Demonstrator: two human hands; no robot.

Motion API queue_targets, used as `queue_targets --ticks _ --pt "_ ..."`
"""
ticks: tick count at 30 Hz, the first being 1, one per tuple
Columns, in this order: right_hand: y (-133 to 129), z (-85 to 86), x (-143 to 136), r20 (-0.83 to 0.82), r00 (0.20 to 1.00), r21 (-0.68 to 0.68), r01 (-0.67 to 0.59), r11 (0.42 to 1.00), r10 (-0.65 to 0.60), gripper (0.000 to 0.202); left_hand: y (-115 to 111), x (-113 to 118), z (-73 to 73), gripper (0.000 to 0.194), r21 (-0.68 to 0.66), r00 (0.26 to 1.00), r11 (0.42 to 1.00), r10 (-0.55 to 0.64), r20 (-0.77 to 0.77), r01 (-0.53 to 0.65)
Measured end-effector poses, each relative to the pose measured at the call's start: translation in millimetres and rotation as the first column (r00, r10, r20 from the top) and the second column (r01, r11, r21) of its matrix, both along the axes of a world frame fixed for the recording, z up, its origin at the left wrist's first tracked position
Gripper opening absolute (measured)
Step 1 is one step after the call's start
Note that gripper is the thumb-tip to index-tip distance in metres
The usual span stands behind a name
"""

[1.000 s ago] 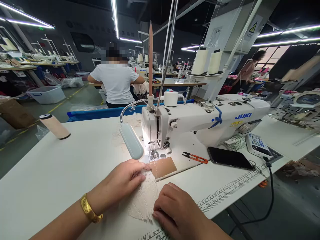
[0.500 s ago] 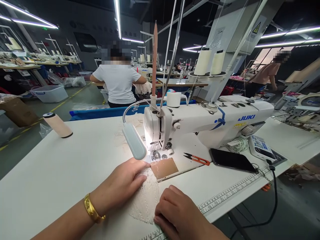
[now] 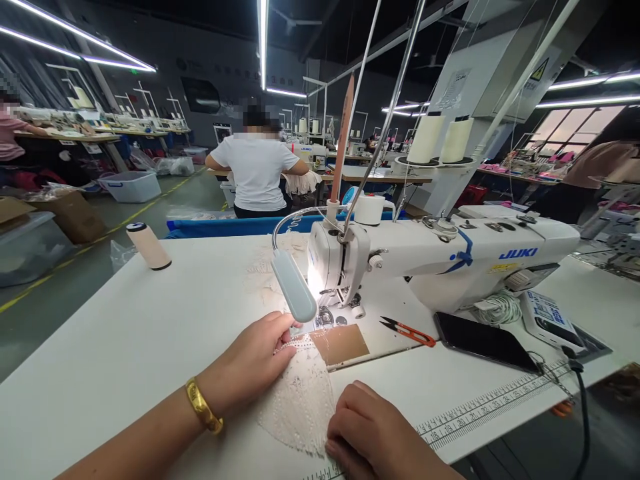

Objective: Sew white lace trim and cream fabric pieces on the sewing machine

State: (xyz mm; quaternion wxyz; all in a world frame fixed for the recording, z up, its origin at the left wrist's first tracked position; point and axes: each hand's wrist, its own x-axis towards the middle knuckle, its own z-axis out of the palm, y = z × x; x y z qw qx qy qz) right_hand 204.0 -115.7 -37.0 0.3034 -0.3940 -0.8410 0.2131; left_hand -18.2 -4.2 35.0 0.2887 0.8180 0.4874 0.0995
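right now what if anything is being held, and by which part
The lace: the left hand holds its upper left edge. The right hand is at its lower right corner; whether it pinches is unclear.

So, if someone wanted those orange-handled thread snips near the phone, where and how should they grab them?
Probably by the orange handle, with the right hand coming from above and the near side. The thread snips lie flat, with their dark blades pointing left, away from that grip, while the smartphone close by the handle's end leaves little room from the right.
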Motion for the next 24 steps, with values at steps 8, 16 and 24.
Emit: queue_targets --ticks 8,16,24 --pt "-0.7 6.4 4.4 -0.046 0.999 -0.056 -0.012 0.998 0.009 0.013 -0.2 -1.0 0.6 0.022 0.027 0.998 0.998 -0.054 -0.012 0.055" --pt "-2.3 8.2 8.9 -0.084 0.996 -0.033 0.013 0.999 -0.015 0.011 -0.4 -3.1 0.5 0.032 0.022 0.995 0.996 -0.089 0.039 0.089" --pt "-3.5 12.1 11.7 -0.129 0.991 -0.069 0.033 0.997 -0.042 0.009 1.5 -2.7 -4.2 0.032 0.039 0.991 0.991 -0.131 0.001 0.131"
